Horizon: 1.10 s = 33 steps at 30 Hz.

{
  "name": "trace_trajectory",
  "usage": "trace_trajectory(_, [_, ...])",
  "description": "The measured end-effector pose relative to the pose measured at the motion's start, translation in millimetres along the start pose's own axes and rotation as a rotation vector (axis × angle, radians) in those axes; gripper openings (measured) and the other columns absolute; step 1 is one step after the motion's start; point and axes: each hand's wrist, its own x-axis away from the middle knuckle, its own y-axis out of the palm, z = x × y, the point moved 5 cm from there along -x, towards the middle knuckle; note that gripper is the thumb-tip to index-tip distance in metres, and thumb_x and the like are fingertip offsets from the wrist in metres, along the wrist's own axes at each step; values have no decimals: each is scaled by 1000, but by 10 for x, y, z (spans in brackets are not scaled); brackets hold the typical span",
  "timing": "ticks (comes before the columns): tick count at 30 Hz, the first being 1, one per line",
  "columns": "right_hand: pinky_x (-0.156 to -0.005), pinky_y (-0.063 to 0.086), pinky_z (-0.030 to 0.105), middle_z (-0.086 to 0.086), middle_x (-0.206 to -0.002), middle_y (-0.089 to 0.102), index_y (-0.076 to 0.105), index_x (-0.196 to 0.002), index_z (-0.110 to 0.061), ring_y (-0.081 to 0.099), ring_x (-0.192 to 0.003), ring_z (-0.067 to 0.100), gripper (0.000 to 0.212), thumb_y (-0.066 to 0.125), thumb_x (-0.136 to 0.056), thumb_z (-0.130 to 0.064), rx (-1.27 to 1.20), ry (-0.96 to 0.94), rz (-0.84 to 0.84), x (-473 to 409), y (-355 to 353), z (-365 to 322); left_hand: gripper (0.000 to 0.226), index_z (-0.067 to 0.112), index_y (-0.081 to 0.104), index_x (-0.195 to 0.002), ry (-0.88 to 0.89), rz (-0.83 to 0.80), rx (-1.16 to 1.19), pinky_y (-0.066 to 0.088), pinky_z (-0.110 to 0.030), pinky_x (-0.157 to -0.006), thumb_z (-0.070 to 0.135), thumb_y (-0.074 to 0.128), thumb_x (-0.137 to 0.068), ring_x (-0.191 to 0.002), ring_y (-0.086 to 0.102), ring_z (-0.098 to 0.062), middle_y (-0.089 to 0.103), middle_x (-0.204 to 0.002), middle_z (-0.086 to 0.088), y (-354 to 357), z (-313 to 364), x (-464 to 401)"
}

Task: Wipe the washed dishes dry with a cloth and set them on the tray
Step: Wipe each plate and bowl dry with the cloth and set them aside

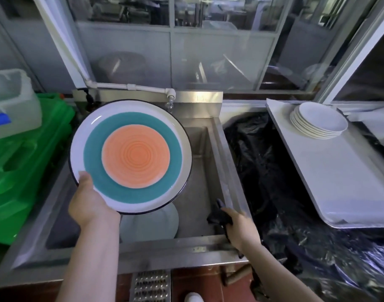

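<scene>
Right hand [239, 229]: nearest me, at the sink's [230, 192] right rim, its grip closed round the dark cloth [219, 216].
Left hand [88, 203]: thumb on the face, fingers beneath, gripping the plate [135, 155] by its lower-left rim above the sink.
Doing it well: I should bring the cloth across, wipe centre outward, keep the plate tilted.
Tray [330, 171]: well apart on my right, carrying stacked white plates [319, 122].

Glass-paned partition [208, 51] behind a steel sink [208, 162]; red floor [191, 280].
</scene>
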Motion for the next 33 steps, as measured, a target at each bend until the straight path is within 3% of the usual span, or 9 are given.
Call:
trace_trajectory(2, [-76,45,25,3,-119,61,54,-132,-31,59,-105,22,56,56,-83,-4,-198,-39,118,-77,-221,-151,22,14,70,-84,22,-11,14,54,-23,-47,36,71,-84,-66,72,-11,74,-72,9,-26,70,-12])
trace_trajectory(6, [-89,49,24,-6,-122,63,54,-127,-36,60,-109,9,61,59,-80,3,-704,-135,325,-140,-770,-641,22,16,69,-83,148,-38,11,55,-28,-65,37,67,-87,-73,72,-10,75,-78,8,-49,277,-38])
trace_trajectory(10, [-97,49,27,-4,-130,60,50,-126,-53,57,-118,8,69,53,-78,-3,-955,-382,404,-76,-1362,-1285,20,18,64,-73,409,-44,26,49,-21,-57,31,64,-88,-59,62,-1,69,-61,17,-12,631,90])
trace_trajectory(13, [-107,40,37,-4,-138,53,48,-134,-41,49,-129,13,73,49,-74,1,-948,-533,430,-14,-1648,-1685,24,25,67,-62,545,-103,77,46,-29,-67,35,64,-84,-68,59,-11,66,-63,12,10,860,175])
trace_trajectory(17, [-101,32,13,-23,-128,49,43,-136,-34,46,-120,1,75,48,-71,3,-754,-701,483,81,-1881,-2166,35,30,54,-47,688,-123,44,30,-33,-61,47,63,-76,-60,36,-10,43,-48,17,26,1106,291])
trace_trajectory(21, [-94,28,2,0,-117,50,43,-140,-30,41,-107,-15,74,47,-75,6,-683,-771,487,141,-1973,-2620,34,34,54,-49,794,-148,13,26,-23,-53,46,60,-80,-52,30,1,40,-44,18,17,1232,445])
trace_trajectory(25, [-89,19,-8,1,-126,37,31,-142,-43,34,-103,-23,82,44,-76,4,-714,-718,421,127,-1891,-2917,29,36,59,-53,812,-162,9,29,-17,-52,45,59,-80,-51,34,2,44,-45,19,6,1226,541])
trace_trajectory(29, [-102,17,3,1,-147,24,25,-150,-33,28,-132,5,74,52,-82,-18,-702,-709,409,101,-1804,-3046,22,40,63,-61,894,-190,-33,36,-17,-56,44,59,-83,-55,42,5,54,-53,22,-20,1239,608])
trace_trajectory(33, [-108,30,23,-13,-133,41,38,-140,-24,39,-127,6,60,62,-87,-14,-830,-644,570,98,-1879,-3057,21,41,64,-63,920,-212,-60,39,-23,-57,45,61,-83,-58,46,2,57,-57,20,28,1241,698])
